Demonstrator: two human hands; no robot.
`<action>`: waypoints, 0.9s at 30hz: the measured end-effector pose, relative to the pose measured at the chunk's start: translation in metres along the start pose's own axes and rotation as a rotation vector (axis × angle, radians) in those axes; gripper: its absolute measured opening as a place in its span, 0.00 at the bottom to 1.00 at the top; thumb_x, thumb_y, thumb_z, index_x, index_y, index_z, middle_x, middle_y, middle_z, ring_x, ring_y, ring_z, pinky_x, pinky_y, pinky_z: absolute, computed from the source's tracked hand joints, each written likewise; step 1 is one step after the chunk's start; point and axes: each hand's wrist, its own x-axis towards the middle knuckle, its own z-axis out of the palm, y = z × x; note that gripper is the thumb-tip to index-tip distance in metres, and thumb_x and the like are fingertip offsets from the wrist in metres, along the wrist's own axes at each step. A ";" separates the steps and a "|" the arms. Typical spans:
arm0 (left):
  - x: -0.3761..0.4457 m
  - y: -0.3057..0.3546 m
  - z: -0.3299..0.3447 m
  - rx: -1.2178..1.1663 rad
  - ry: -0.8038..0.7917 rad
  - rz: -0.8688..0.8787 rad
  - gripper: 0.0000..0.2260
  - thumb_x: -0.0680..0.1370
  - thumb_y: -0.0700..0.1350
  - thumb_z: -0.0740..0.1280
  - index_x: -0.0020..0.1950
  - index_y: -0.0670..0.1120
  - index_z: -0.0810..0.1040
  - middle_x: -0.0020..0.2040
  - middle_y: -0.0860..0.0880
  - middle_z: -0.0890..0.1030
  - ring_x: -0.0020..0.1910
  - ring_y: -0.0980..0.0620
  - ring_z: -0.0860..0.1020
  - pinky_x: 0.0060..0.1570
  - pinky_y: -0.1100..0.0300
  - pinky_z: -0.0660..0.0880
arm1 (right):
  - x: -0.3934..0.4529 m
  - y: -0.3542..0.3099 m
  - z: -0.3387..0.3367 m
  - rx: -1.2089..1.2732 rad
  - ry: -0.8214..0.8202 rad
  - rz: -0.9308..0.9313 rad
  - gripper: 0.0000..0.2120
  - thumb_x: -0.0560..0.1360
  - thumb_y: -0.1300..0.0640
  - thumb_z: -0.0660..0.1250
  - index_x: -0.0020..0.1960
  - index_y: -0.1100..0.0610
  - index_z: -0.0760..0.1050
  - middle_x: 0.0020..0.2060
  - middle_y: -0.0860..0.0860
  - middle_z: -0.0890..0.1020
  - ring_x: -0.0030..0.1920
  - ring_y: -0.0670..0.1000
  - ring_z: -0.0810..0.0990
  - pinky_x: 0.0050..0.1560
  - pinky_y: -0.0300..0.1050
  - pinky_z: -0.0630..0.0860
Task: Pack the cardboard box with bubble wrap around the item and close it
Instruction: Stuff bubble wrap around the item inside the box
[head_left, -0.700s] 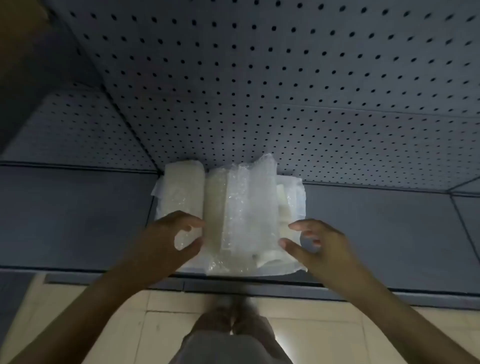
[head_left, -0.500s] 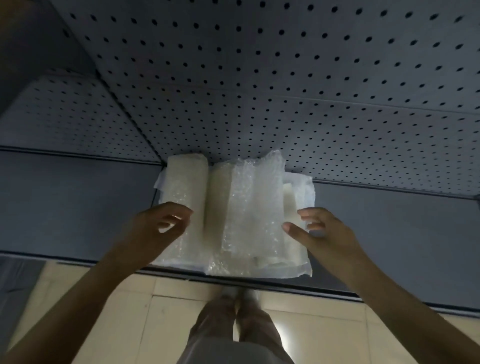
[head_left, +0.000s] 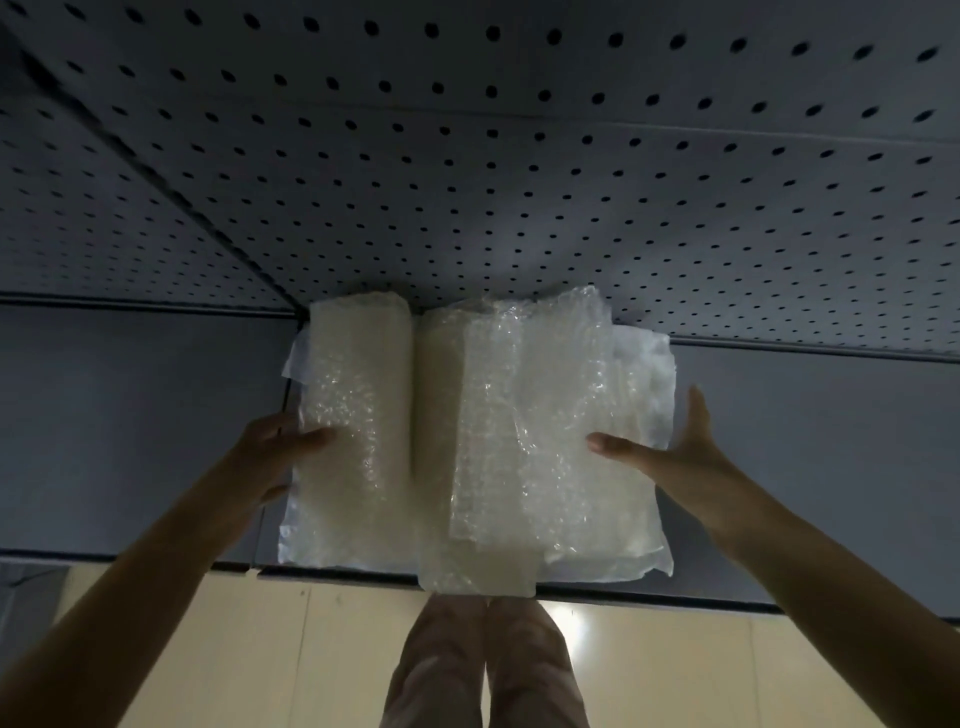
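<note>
A bundle of bubble wrap lies on a dark grey shelf, made of several whitish rolls side by side in a clear plastic bag. One roll sticks out over the shelf's front edge. My left hand grips the bundle's left edge, thumb on top of the left roll and fingers curled under it. My right hand is at the right edge, its thumb resting on the wrap and its fingers straight beside the bag. No cardboard box is in view.
A grey perforated back panel rises behind the shelf. Below the shelf's front edge is a beige tiled floor, with my legs standing close to the shelf.
Both hands have moved outward from the bundle's front to its two sides and taken hold there. The view has come closer, and the bundle sits nearer the shelf's front edge.
</note>
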 end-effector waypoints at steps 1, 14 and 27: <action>0.001 0.001 0.001 -0.014 -0.018 0.009 0.10 0.72 0.47 0.71 0.52 0.51 0.75 0.45 0.57 0.81 0.54 0.53 0.75 0.61 0.49 0.68 | 0.003 0.002 0.002 0.000 0.008 0.021 0.72 0.44 0.36 0.76 0.76 0.43 0.36 0.77 0.51 0.52 0.76 0.58 0.56 0.71 0.59 0.58; 0.010 0.012 0.001 -0.080 -0.189 -0.003 0.45 0.34 0.61 0.80 0.48 0.48 0.78 0.35 0.54 0.86 0.34 0.58 0.84 0.31 0.66 0.78 | 0.031 0.017 0.022 0.182 0.051 0.121 0.70 0.35 0.40 0.83 0.72 0.52 0.57 0.62 0.52 0.74 0.59 0.58 0.77 0.58 0.59 0.76; 0.007 0.009 -0.002 -0.091 -0.203 -0.008 0.40 0.48 0.57 0.83 0.57 0.46 0.80 0.53 0.45 0.84 0.53 0.46 0.83 0.60 0.44 0.74 | 0.021 0.013 0.026 0.131 0.090 0.042 0.46 0.49 0.46 0.84 0.62 0.55 0.70 0.52 0.51 0.80 0.49 0.53 0.81 0.42 0.45 0.79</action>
